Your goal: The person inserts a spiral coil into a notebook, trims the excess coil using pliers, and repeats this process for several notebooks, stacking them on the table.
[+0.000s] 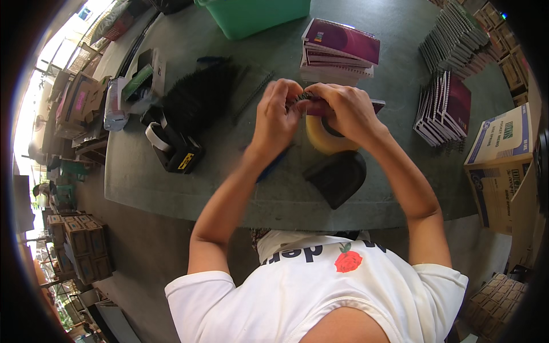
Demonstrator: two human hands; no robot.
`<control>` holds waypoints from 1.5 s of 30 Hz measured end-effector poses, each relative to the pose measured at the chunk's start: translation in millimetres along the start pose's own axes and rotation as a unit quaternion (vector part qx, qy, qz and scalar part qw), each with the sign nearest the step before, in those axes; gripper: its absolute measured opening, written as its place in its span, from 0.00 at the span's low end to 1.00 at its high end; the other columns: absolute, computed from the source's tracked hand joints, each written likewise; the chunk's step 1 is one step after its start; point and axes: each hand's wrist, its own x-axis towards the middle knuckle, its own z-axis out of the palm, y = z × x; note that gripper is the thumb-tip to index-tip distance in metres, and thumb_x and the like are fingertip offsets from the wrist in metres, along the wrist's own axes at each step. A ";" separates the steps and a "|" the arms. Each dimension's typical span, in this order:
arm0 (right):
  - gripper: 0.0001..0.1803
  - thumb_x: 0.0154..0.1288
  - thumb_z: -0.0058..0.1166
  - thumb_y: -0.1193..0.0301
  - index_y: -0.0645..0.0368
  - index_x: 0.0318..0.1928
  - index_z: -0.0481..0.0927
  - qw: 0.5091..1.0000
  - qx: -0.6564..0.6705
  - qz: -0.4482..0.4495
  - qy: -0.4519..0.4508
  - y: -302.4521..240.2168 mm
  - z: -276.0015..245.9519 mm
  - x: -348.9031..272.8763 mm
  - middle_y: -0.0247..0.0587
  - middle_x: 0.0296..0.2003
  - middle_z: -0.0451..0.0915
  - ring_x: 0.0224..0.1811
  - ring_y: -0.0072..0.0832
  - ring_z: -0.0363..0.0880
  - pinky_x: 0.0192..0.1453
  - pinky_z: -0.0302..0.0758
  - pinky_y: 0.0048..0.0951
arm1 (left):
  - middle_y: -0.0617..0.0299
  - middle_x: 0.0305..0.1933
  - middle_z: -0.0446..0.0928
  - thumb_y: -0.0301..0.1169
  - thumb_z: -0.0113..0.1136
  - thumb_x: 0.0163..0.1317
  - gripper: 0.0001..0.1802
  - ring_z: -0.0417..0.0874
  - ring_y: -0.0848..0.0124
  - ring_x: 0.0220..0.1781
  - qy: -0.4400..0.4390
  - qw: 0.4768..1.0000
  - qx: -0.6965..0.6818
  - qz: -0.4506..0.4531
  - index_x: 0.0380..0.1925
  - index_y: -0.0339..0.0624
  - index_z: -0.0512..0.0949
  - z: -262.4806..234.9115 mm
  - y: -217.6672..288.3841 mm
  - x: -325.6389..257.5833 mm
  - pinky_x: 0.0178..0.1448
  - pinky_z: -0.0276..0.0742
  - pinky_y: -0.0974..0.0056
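A small purple-covered notebook (315, 108) sits between my hands, mostly hidden by my fingers. At its edge a black spiral binding coil (301, 97) shows. My left hand (277, 111) is closed, its fingertips pinching at the coil. My right hand (347, 110) is closed round the notebook, thumb and forefinger near the coil's end. Under the right hand lies a roll of clear yellowish tape (321, 137). Just beyond the hands stands a stack of purple spiral notebooks (342, 48).
On the left are a black tape dispenser (174, 146) and a heap of black coils (197, 94). A black rounded object (337, 177) lies near the front edge. More notebooks (443, 108) pile up at right, beside a cardboard box (500, 166). A green bin (254, 14) stands at the back.
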 end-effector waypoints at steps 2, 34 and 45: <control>0.12 0.58 0.55 0.69 0.56 0.43 0.80 1.000 -0.015 -0.004 0.010 4.3 1.5 -5.2 0.42 0.32 0.82 0.33 0.40 0.81 0.35 0.76 0.36 | 0.56 0.25 0.74 0.31 0.59 0.60 0.09 0.78 0.69 0.29 -0.069 0.996 0.047 0.026 0.34 0.36 0.76 -17.4 -2.4 11.0 0.35 0.72 0.65; 0.11 0.57 0.58 0.81 0.63 0.42 0.82 0.817 0.546 0.167 0.077 73.9 -0.5 -58.9 0.36 0.35 0.83 0.36 0.18 0.80 0.44 0.78 0.19 | 0.57 0.40 0.79 0.22 0.63 0.52 0.18 0.81 0.63 0.40 0.153 0.928 0.186 0.285 0.45 0.45 0.79 -18.3 32.5 15.4 0.44 0.77 0.65; 0.11 0.60 0.56 0.82 0.65 0.44 0.80 0.828 0.532 0.141 0.107 69.4 2.0 -61.4 0.38 0.40 0.83 0.42 0.20 0.79 0.49 0.76 0.20 | 0.59 0.37 0.78 0.21 0.65 0.47 0.18 0.80 0.64 0.40 -0.067 0.948 0.236 0.202 0.41 0.50 0.82 14.9 43.7 6.6 0.46 0.76 0.65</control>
